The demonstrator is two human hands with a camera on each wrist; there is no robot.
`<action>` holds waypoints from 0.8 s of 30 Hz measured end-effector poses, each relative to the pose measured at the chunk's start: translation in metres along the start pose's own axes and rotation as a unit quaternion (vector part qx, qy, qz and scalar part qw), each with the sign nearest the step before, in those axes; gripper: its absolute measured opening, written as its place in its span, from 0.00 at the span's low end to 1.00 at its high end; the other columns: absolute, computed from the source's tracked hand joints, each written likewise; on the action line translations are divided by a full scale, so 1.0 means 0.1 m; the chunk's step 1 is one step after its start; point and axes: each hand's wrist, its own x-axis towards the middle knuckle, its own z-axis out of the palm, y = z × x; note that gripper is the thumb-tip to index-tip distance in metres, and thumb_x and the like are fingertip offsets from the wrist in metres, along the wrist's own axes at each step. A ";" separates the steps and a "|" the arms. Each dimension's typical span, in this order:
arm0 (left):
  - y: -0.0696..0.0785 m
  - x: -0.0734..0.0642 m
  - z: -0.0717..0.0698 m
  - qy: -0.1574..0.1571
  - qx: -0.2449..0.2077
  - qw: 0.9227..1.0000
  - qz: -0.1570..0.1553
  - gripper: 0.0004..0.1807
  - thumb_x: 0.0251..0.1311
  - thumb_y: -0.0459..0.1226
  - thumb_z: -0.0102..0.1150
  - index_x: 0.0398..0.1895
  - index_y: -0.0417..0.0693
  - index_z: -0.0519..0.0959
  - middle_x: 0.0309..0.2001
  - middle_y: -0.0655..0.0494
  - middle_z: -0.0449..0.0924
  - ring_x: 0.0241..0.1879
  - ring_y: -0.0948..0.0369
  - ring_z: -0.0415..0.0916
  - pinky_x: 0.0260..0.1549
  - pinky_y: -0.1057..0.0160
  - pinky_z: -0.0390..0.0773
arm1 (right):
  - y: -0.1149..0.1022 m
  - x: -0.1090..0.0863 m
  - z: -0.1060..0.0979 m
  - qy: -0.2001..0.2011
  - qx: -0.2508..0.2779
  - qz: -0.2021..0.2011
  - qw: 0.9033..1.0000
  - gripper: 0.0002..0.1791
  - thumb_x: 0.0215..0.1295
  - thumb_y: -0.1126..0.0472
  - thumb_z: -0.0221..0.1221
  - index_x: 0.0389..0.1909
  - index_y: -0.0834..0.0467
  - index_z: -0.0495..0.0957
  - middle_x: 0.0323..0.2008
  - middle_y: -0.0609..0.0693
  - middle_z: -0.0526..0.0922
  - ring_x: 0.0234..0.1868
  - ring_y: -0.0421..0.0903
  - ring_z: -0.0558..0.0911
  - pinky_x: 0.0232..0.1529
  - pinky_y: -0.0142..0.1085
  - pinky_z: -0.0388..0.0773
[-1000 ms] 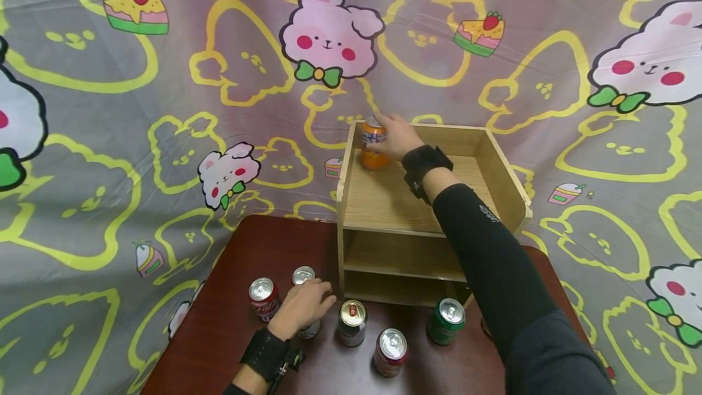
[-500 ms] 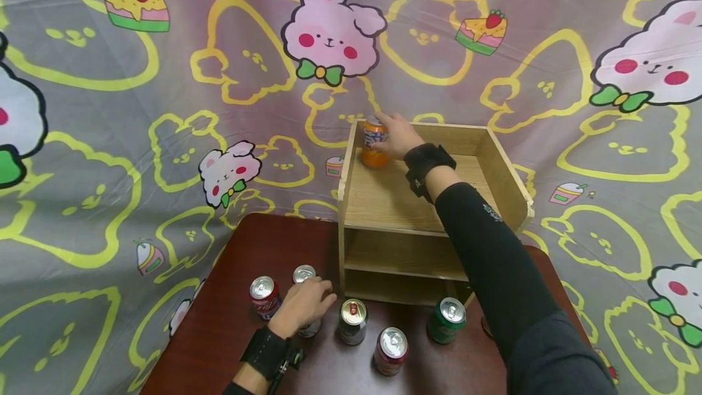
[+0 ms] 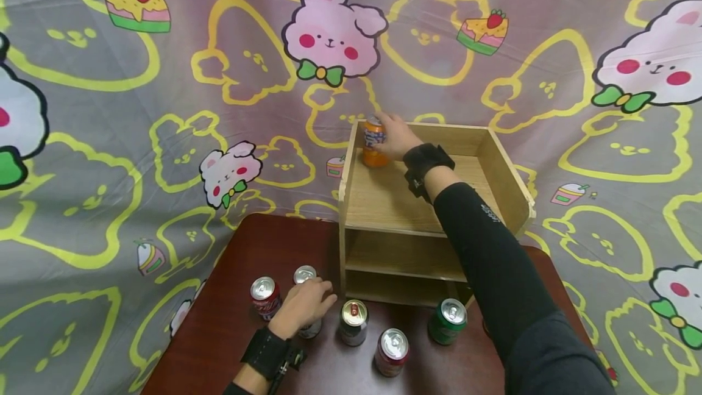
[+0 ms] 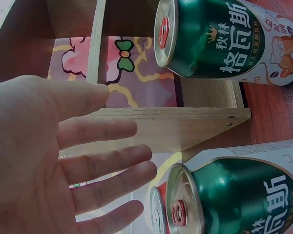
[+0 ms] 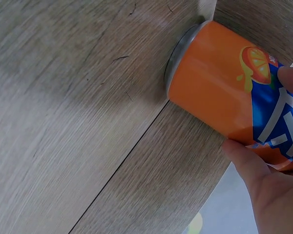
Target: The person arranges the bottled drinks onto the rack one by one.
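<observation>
My right hand [image 3: 399, 139] holds an orange soda can [image 3: 375, 150] by its upper part, thumb on one side and fingers on the other. The can stands upright in the back left corner of the wooden shelf unit's top level [image 3: 395, 203]. In the right wrist view the base of the can sits close to the corner where the boards meet. My left hand [image 3: 304, 309] hovers over a silver-topped can [image 3: 304, 273], partly covering it. Its fingers are loosely extended with nothing held in the left wrist view, near two green-and-white cans [image 4: 200, 41].
A dark red can [image 3: 265, 297] stands left of my left hand. Along the shelf's front are a gold-topped can [image 3: 353, 323], another red can [image 3: 392, 352] and a green can [image 3: 446, 322], on a dark brown table [image 3: 274, 236]. Patterned cloth [image 3: 164, 66] hangs behind.
</observation>
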 end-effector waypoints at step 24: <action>-0.09 0.02 0.06 0.014 0.003 1.000 0.010 0.10 0.61 0.44 0.57 0.35 0.48 0.80 0.30 0.57 0.77 0.32 0.58 0.76 0.26 0.58 0.74 | 0.06 0.07 -0.02 -0.008 0.047 -0.015 0.999 0.44 0.51 0.69 0.63 0.69 0.57 0.54 0.61 0.63 0.60 0.58 0.58 0.67 0.57 0.51 0.67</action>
